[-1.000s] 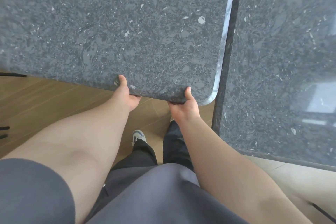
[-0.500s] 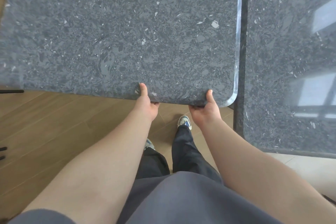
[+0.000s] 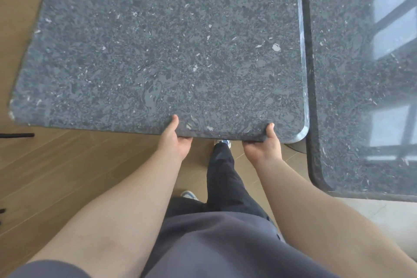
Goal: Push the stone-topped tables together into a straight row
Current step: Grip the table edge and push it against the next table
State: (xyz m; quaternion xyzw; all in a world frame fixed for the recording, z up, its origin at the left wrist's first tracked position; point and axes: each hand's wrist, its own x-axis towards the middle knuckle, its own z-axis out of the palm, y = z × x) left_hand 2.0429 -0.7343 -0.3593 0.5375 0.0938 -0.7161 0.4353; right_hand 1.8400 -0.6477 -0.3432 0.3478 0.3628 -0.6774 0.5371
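My left hand (image 3: pixel 174 142) and right hand (image 3: pixel 264 146) grip the near edge of the left worktop (image 3: pixel 169 52), thumbs on top. It sits just beside the right worktop (image 3: pixel 352 74), a narrow gap between.

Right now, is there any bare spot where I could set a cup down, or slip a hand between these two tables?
Free: the held table top, bare from the left hand and right hand at its near edge to the far side. The neighbouring table on the right shows only window reflections. Tight: the dark gap between the tops looks too narrow for a hand.
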